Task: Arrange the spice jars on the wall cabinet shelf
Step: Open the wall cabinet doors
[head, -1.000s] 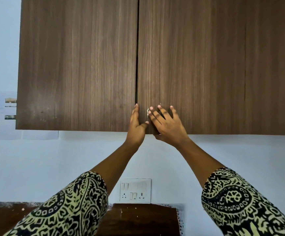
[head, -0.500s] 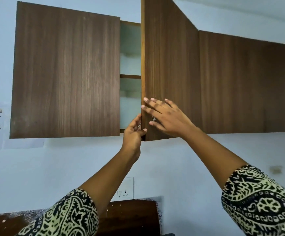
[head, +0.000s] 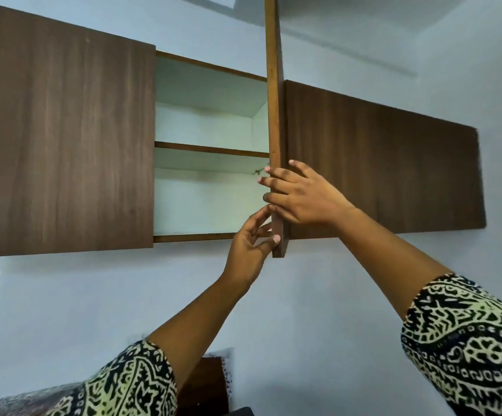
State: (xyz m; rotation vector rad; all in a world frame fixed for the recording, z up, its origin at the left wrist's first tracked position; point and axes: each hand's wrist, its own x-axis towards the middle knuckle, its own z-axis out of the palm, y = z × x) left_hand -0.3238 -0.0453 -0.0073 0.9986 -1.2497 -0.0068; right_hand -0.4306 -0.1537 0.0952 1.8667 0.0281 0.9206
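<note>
Door-opening step: right hand (head: 300, 199), fingers straight, presses cabinet door (head: 275, 115); left hand (head: 249, 247) pinches its lower edge; next, spice jars must reach the shelf (head: 210, 149).

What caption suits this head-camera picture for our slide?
Open wall-cabinet door, left hand pinching its lower edge, right hand laid across it, shelf visible inside.

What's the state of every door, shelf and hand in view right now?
Middle door: open, edge-on to the camera.
Left door: closed.
Right door: closed.
Shelf: exposed, no jars visible on it.
Left hand: pinches the middle door's lower edge, thumb in front.
Right hand: fingers straight, laid across the middle door's edge.
</note>
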